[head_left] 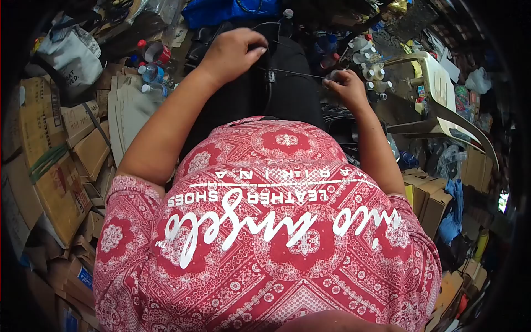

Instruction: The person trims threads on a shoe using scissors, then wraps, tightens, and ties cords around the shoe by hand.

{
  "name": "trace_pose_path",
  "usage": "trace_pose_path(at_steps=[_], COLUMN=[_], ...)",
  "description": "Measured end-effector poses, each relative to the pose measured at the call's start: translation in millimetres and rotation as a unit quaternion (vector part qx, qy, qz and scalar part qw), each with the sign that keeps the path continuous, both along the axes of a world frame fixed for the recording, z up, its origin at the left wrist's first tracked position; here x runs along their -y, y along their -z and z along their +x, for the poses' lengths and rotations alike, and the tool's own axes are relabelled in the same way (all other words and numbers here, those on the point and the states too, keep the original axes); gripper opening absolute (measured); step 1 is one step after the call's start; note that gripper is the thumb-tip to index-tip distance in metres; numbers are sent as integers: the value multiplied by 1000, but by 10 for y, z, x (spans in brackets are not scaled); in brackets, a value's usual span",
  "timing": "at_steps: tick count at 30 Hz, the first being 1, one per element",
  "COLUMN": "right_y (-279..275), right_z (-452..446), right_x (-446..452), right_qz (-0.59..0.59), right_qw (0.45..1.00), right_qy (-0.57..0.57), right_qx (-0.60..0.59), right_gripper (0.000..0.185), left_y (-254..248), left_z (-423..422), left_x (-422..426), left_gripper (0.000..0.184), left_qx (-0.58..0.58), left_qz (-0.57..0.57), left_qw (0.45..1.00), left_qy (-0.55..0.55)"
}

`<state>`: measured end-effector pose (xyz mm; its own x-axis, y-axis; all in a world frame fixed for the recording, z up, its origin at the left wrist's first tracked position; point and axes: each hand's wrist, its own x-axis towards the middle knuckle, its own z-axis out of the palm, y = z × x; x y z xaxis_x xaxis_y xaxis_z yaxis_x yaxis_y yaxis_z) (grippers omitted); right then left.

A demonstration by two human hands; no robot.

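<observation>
A thin dark cable [301,73] runs across my lap, over black trousers [296,99]. Its right end is pinched between the thumb and fingers of my right hand [347,88], beside my right knee. My left hand [233,54] is above my left thigh, its fingers curled in and slightly blurred. Whatever lies between those fingertips is too small to make out. Between the hands, a small connector-like piece [270,76] with a pale face rests over the trousers. More dark cables [340,119] lie bundled by my right thigh.
Flattened cardboard [58,160] is piled on the left, near a white bag [72,61]. Plastic bottles [154,73] lie beyond my left arm, and several more bottles [373,72] stand at right. A plastic chair [437,83] is at far right, and a blue bag [229,12] is ahead.
</observation>
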<state>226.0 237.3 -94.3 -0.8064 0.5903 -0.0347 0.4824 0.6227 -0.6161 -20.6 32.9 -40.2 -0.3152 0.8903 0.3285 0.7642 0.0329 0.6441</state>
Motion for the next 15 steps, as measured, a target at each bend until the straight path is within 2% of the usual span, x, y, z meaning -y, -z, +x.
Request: trace_pose_path(at_steps=[2, 3, 5, 6, 7, 8, 9, 11, 13, 15], right_y=[149, 191, 649, 526, 418, 459, 538, 367, 169, 88], right_z=[250, 364, 710, 779, 859, 933, 997, 949, 842, 646], right_x=[-164, -252, -589, -550, -510, -598, -659, -562, -546, -610], right_qz=[117, 72, -80, -66, -53, -194, -193, -308, -332, -432], right_qw=[987, 982, 953, 942, 929, 895, 891, 819, 811, 718], right_qy=[107, 167, 270, 308, 346, 376, 384, 409, 400, 373], right_qx=[16, 48, -113, -115, -116, -144, -148, -259, -269, -400], right_gripper=[33, 33, 32, 30, 29, 27, 27, 23, 24, 29], left_y=[-22, 26, 157, 84, 17, -51, -123, -403, -741, -1054], left_z=[-17, -66, -165, -184, -202, -237, -282, -492, -805, -929], left_x=[-211, -299, -448, -484, -482, -451, -412, -240, -80, 176], left_gripper=[16, 16, 19, 23, 23, 23, 24, 24, 23, 26], left_qx=[-48, -49, -134, -103, -106, 113, 328, 549, 674, 620], left_qz=[22, 25, -65, -138, -137, -103, -69, -26, -6, 66], left_qw=[999, 998, 988, 984, 983, 986, 939, 825, 671, 754], left_qy=[3, 9, 37, 50, 57, 68, 78, 131, 308, 205])
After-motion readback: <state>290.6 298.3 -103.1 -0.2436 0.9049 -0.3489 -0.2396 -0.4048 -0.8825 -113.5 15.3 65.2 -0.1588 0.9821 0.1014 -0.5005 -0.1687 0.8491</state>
